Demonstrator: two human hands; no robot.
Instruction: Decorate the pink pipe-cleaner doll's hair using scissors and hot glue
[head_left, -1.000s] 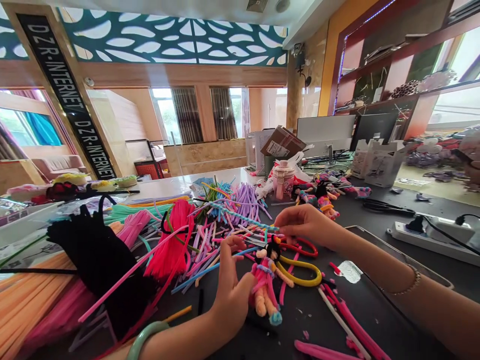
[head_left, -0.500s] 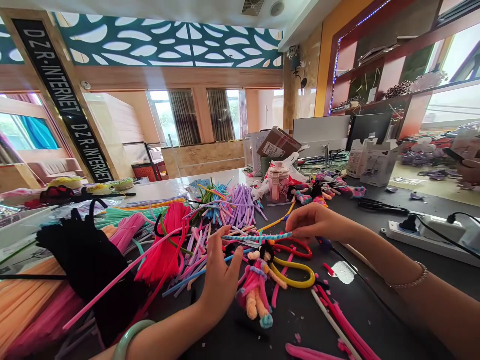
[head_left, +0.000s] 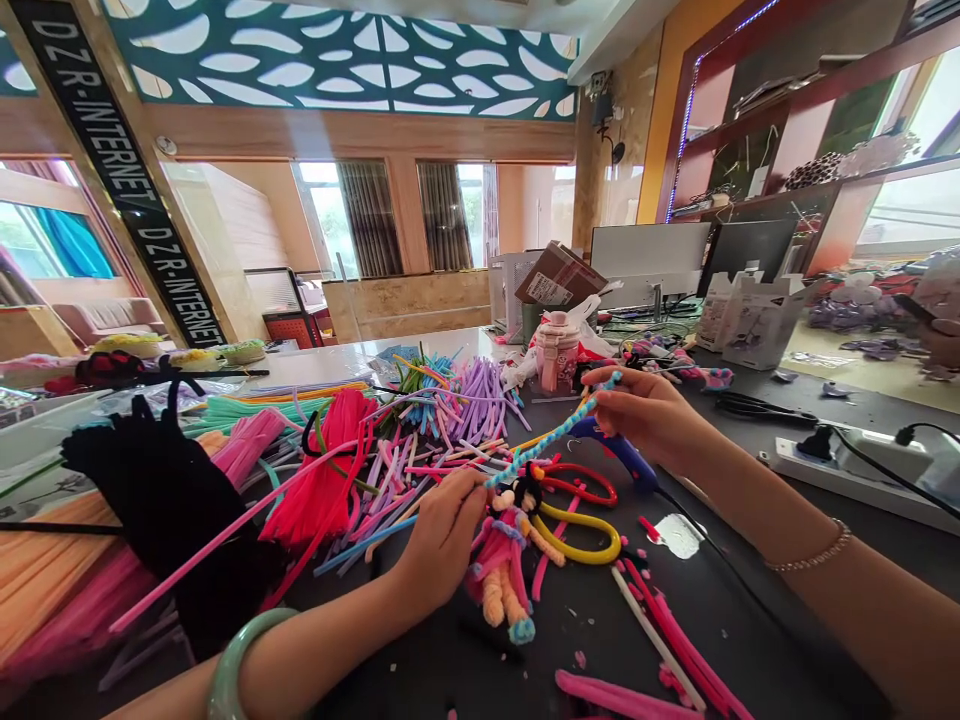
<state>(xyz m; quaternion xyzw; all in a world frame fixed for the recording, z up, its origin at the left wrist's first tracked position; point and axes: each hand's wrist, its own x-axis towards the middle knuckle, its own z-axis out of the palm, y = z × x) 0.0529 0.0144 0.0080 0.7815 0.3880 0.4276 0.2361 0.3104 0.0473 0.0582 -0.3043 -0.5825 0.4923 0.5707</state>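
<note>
A small pipe-cleaner doll (head_left: 504,560) in a pink dress with black hair lies on the dark table, and my left hand (head_left: 442,540) is closed on it at its left side. My left fingertips also pinch the lower end of a twisted blue-and-white pipe cleaner (head_left: 551,435). My right hand (head_left: 649,415) is closed on that twist's upper end and on a blue-handled tool (head_left: 619,455) beneath it. Red and yellow pipe-cleaner loops (head_left: 581,515) lie just right of the doll.
Heaps of pipe cleaners, black (head_left: 172,510), red (head_left: 330,470), purple (head_left: 484,390) and orange, cover the left half. Finished dolls (head_left: 675,360), a pink bottle (head_left: 556,358), white boxes (head_left: 742,305) and a power strip (head_left: 855,465) sit behind and to the right. Pink offcuts (head_left: 667,650) lie at the front.
My right hand has lifted up and back, tilting the blue-and-white twist from level to slanted. My left hand went from open fingers to closed on the doll and the twist's lower end.
</note>
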